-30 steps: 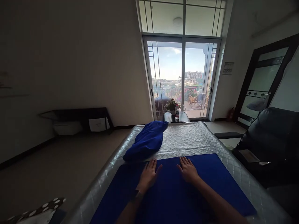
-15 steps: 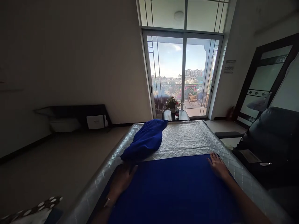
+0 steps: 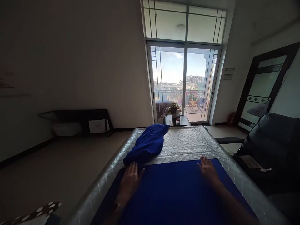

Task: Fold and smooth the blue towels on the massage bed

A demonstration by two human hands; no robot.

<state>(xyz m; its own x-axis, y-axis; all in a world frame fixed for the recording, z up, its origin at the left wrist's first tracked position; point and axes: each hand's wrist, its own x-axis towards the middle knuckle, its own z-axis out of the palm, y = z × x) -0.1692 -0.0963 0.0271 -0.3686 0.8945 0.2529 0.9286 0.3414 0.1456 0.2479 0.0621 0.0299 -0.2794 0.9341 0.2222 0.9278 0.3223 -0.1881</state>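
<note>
A flat, dark blue cloth (image 3: 168, 193) is spread over the near part of a table with a silvery quilted cover (image 3: 187, 140). My left hand (image 3: 130, 179) lies open near the cloth's far left corner, fingers pointing away from me. On the right, my right hand (image 3: 208, 170) rests open and flat by the far edge, a little in from the corner. Just beyond my left hand, a crumpled bright blue cloth (image 3: 148, 143) lies on the silvery cover. Neither hand grips anything.
A black armchair (image 3: 272, 147) with a small tray-like item on it stands at the right. Beyond the far end is a small dark table (image 3: 168, 121) with a potted plant (image 3: 172, 108) and a bottle (image 3: 178, 115). Polka-dot fabric (image 3: 42, 210) shows at lower left.
My right hand has moved left, away from the cloth's far right corner. My left hand has shifted slightly right. The view has tilted up a little.
</note>
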